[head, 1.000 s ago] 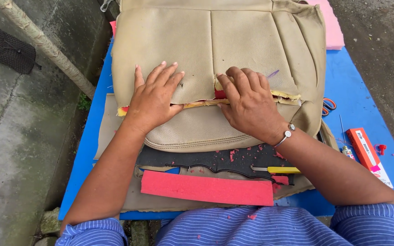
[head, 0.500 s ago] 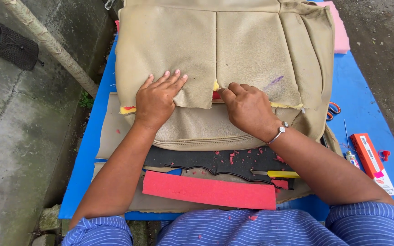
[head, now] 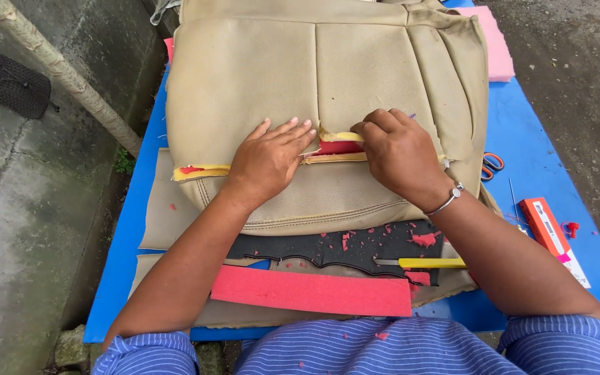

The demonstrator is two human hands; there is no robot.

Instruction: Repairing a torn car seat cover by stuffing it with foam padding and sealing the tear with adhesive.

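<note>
A beige leather seat cover (head: 355, 76) lies spread over a blue table (head: 543, 173). A slit runs across its middle, showing yellow foam and a red layer (head: 338, 147) underneath. My left hand (head: 270, 161) lies flat on the cover just left of the slit, fingers apart and pressing down. My right hand (head: 401, 154) is curled at the slit's right side, fingertips pinching the upper flap's edge. A silver bracelet sits on my right wrist.
A red foam strip (head: 314, 292) and a black sheet (head: 342, 246) with red scraps lie near me. A yellow utility knife (head: 428, 263) rests on the black sheet. Orange-handled scissors (head: 491, 165), an orange box (head: 550, 229) and pink foam (head: 498, 48) are at the right.
Both hands have shifted up the cover and closer together. The slit has been pulled open at its middle, showing more of the red layer.
</note>
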